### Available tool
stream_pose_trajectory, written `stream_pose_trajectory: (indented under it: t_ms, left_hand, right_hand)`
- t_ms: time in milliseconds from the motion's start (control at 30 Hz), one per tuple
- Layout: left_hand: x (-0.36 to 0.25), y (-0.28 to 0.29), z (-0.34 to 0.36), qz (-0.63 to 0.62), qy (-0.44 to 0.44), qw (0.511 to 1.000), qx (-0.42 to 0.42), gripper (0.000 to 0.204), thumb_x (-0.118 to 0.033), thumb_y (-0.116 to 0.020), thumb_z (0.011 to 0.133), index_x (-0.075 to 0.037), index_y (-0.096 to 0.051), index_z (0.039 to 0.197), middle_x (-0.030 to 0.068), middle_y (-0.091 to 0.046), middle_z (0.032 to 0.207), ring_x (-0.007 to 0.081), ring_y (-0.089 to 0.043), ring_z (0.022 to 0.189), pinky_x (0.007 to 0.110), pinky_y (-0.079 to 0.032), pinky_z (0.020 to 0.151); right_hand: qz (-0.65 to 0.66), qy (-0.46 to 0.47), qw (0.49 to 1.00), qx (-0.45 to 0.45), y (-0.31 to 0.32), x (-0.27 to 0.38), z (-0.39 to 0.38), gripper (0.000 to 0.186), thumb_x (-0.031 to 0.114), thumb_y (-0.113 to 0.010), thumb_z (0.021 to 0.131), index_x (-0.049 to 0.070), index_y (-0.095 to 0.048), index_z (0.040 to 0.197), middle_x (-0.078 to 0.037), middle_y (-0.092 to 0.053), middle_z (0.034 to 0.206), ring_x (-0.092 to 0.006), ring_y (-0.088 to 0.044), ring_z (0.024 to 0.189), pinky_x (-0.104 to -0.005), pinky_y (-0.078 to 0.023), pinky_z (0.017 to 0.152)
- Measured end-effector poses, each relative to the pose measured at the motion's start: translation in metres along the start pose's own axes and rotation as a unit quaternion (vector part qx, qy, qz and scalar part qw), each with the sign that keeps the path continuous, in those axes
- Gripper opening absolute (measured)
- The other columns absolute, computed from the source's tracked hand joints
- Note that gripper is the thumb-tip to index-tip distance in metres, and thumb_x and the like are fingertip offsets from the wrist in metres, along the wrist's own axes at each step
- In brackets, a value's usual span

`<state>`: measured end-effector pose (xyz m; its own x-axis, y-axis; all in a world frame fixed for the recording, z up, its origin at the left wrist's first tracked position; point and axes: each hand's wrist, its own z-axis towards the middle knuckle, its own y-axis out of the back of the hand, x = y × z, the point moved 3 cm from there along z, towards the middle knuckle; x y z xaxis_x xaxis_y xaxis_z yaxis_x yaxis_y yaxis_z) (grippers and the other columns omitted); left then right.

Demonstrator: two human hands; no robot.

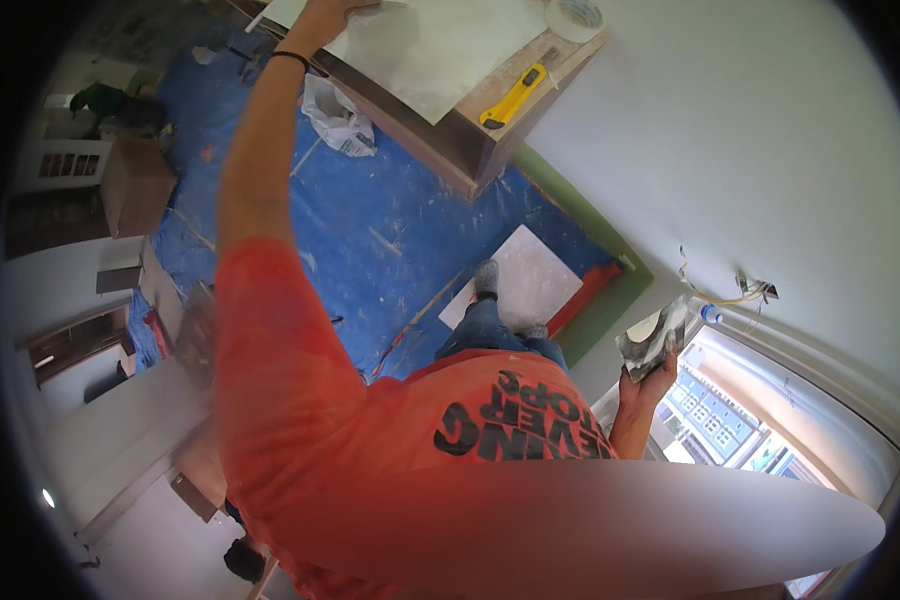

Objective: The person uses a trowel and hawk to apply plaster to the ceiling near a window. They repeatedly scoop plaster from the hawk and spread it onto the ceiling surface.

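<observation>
At the top of the head view my left hand [330, 22] is closed on a greyish thing I cannot make out clearly, over a white board [430, 55] lying on a wooden cabinet [470, 160]. A yellow box cutter [513, 97] and a roll of pale tape [573, 18] lie beside the board. At the right, my right hand [655, 372] grips a putty-smeared grey metal tool [650, 338], held beside the wall near the window. My feet stand around a pale square board [535, 285] on the floor.
A blue sheet [370, 230] covers the floor, with a white plastic bag [338, 120] by the cabinet. Loose wires [720, 298] stick out of the right wall [750, 130] above a window [720, 400]. A person in green [110, 105] is at the far left among wooden cabinets [135, 185].
</observation>
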<state>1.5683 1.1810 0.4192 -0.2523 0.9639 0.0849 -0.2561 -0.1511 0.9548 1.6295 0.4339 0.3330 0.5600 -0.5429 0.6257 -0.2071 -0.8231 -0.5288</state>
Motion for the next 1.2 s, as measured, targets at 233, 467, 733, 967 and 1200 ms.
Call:
stream_pose_trajectory:
  t_ms: [233,467,733,967,1200]
  left_hand:
    - [0.006,-0.018,-0.002,-0.015,-0.032,0.997,0.069,0.045,-0.006,-0.057,0.078,-0.021,-0.075,0.116,0.0098,-0.071,0.107,0.0328,-0.064,0.101,0.046,-0.051,0.091]
    - [-0.008,-0.011,-0.009,0.241,-0.154,0.919,0.27,0.041,-0.013,-0.056,0.09,-0.001,-0.064,0.129,0.0162,-0.067,0.121,0.0328,-0.062,0.111,0.043,-0.05,0.096]
    - [-0.089,0.007,0.013,0.027,0.137,0.989,0.047,0.04,-0.02,-0.053,0.094,-0.019,-0.063,0.132,0.0093,-0.069,0.122,0.0334,-0.067,0.11,0.051,-0.052,0.09]
    - [-0.186,-0.052,-0.019,0.192,0.14,0.971,-0.001,0.046,-0.019,-0.057,0.09,-0.009,-0.058,0.136,0.0127,-0.064,0.117,0.0324,-0.067,0.099,0.058,-0.045,0.087]
    - [-0.227,0.023,-0.035,0.087,0.193,0.974,0.078,0.039,-0.02,-0.061,0.086,-0.018,-0.067,0.124,0.0095,-0.07,0.102,0.0316,-0.071,0.094,0.05,-0.055,0.083]
  right_hand:
    - [-0.027,0.003,0.998,-0.059,0.01,-0.005,0.0,0.048,0.018,-0.043,0.098,0.001,-0.049,0.143,-0.016,-0.058,0.141,-0.0317,-0.057,0.129,-0.0472,-0.047,0.11]
    - [0.023,-0.009,1.0,-0.018,0.005,-0.012,0.012,0.052,0.02,-0.06,0.095,0.003,-0.049,0.143,-0.014,-0.058,0.141,-0.0301,-0.058,0.127,-0.0473,-0.047,0.109]
    - [0.009,-0.005,1.0,-0.029,0.036,-0.005,0.041,0.048,0.027,-0.053,0.1,0.009,-0.049,0.145,-0.01,-0.056,0.143,-0.0273,-0.057,0.128,-0.0444,-0.049,0.104]
    - [0.02,-0.056,0.998,0.037,0.039,0.015,0.075,0.054,0.028,-0.051,0.099,0.006,-0.045,0.148,-0.014,-0.052,0.147,-0.0315,-0.052,0.134,-0.0501,-0.045,0.11]
    - [0.01,-0.046,0.996,0.074,-0.009,0.047,0.119,0.049,0.025,-0.046,0.102,0.004,-0.045,0.146,-0.013,-0.052,0.146,-0.0294,-0.051,0.133,-0.0468,-0.042,0.112]
